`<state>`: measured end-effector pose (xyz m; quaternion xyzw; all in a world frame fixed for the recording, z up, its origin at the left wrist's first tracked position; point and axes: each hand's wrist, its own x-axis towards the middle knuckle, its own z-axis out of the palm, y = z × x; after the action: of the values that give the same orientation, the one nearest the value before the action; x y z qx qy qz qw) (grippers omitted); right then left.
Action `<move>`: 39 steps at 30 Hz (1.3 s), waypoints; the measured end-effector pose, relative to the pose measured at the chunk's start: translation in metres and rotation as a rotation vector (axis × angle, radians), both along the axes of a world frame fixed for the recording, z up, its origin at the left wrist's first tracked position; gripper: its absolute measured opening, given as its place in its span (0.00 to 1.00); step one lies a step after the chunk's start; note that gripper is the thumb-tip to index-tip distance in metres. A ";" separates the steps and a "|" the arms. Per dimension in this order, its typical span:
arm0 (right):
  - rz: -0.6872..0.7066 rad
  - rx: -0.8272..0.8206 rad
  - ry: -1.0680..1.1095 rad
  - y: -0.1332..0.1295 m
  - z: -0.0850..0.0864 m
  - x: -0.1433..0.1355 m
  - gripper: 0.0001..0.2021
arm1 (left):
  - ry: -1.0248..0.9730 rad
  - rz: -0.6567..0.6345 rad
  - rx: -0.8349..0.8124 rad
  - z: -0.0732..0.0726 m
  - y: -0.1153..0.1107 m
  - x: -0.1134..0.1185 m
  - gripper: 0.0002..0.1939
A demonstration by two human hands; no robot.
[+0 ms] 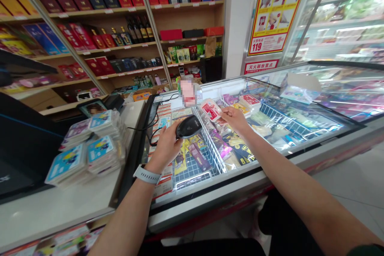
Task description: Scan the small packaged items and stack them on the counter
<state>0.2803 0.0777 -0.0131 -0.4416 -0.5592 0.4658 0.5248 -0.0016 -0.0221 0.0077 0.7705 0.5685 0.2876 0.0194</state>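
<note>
My left hand (166, 146), with a pale watch band on the wrist, is closed around a black handheld barcode scanner (189, 127). The scanner's head points to the right, above the glass-topped freezer (303, 148). Pinched at its right edge by my right hand (234, 118) is a small, flat white pack with red print (211, 110). It is tilted, its printed face turned up, a short way right of the scanner and apart from it. Just beyond my right hand, similar red-and-white packs (250, 101) lie in a stack.
Stacks of blue-and-white packs (67, 164) stand on the white counter (99, 196) at left, beside a dark monitor (18, 144). A black cable (141, 129) runs along the freezer's left edge. An open white box (301, 88) sits on the glass at right. Stocked shelves (129, 10) line the back.
</note>
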 end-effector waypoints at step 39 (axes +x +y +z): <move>-0.073 0.075 -0.017 0.001 -0.001 0.004 0.23 | -0.022 -0.024 -0.030 0.002 -0.002 0.003 0.30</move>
<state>0.2843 0.0790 -0.0142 -0.4456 -0.5640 0.4214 0.5529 0.0016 -0.0244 0.0094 0.7736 0.5633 0.2873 0.0407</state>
